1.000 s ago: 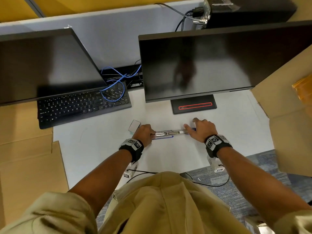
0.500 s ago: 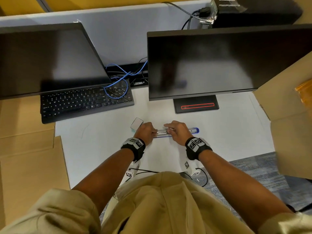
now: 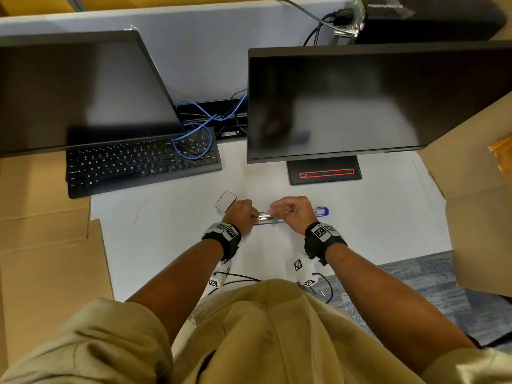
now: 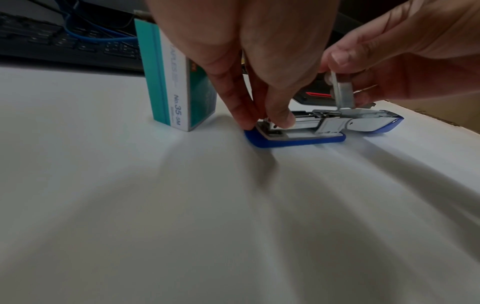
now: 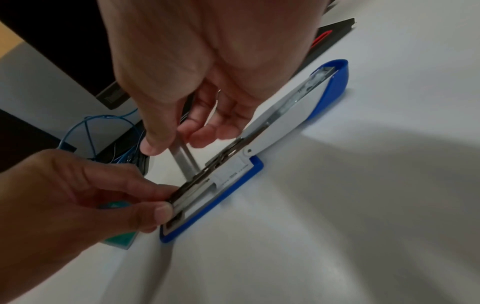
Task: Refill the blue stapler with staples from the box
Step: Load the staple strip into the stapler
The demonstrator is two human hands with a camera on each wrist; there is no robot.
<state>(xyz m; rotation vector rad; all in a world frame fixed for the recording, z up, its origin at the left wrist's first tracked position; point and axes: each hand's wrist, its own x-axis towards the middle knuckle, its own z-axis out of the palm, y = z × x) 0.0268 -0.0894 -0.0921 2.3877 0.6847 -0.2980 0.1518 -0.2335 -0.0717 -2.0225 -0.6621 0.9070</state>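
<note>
The blue stapler (image 3: 321, 211) lies opened flat on the white desk (image 3: 388, 217), with its metal magazine facing up (image 5: 298, 115). My left hand (image 3: 239, 214) pinches the front end of the magazine between thumb and fingers (image 4: 263, 121). My right hand (image 3: 293, 214) pinches a silver strip of staples (image 4: 342, 92) and holds it slanted, its lower end touching the magazine near the hinge (image 5: 185, 160). The teal and white staple box (image 4: 171, 82) stands upright just behind my left hand (image 3: 225, 200).
A black keyboard (image 3: 138, 164) with a blue cable (image 3: 194, 134) on it sits at the back left. Two dark monitors stand behind; one stand (image 3: 324, 170) is just beyond the stapler. Cardboard lies at the left (image 3: 41, 245) and rises at the right (image 3: 476, 189).
My right hand has moved left along the stapler, from its far right end to its middle. My left hand has stayed on the front end.
</note>
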